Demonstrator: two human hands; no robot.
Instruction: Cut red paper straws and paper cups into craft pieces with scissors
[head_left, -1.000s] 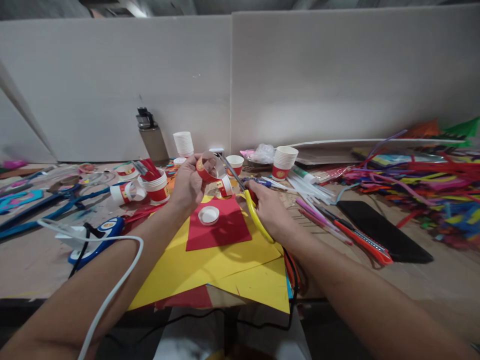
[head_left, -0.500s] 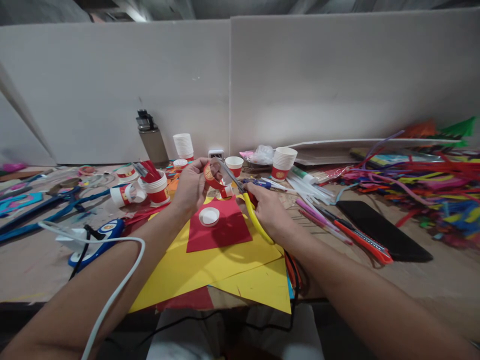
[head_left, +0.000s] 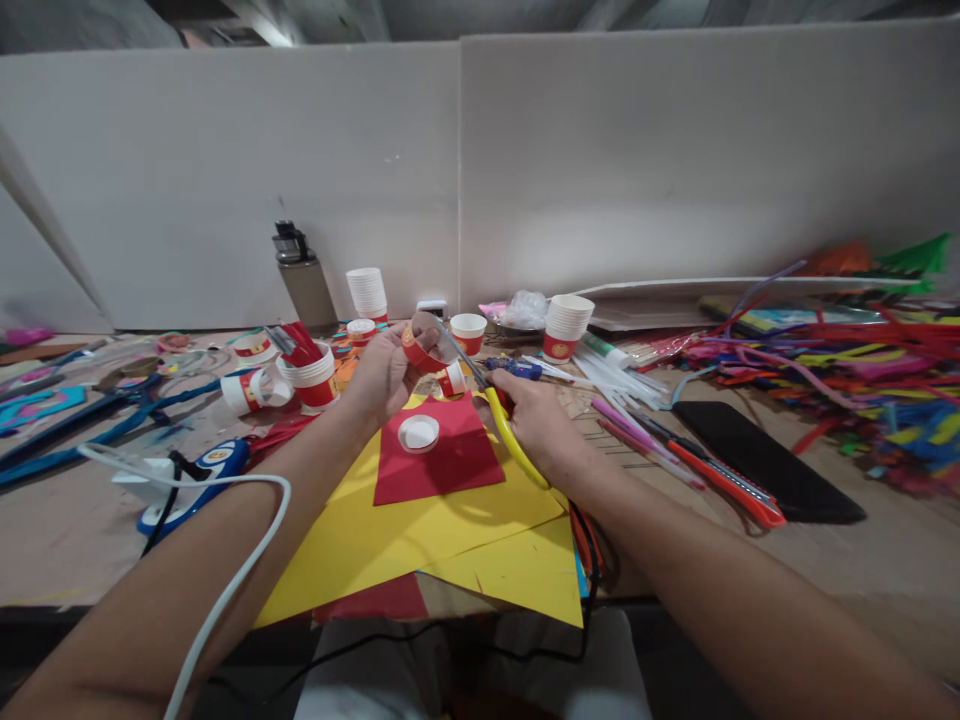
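White partition boards (head_left: 637, 150) back the cluttered brown surface (head_left: 67, 540) in front of me. My left hand (head_left: 382, 375) is closed around a curled red-and-white strip of cut paper cup (head_left: 418, 352), held up above the surface. My right hand (head_left: 536, 425) grips yellow-handled metal scissors (head_left: 506, 432), whose blades reach the strip; I cannot tell whether they bite it. Below both hands, a small white paper disc (head_left: 418, 433) lies on a red paper sheet (head_left: 457, 468) atop yellow paper sheets (head_left: 390, 545).
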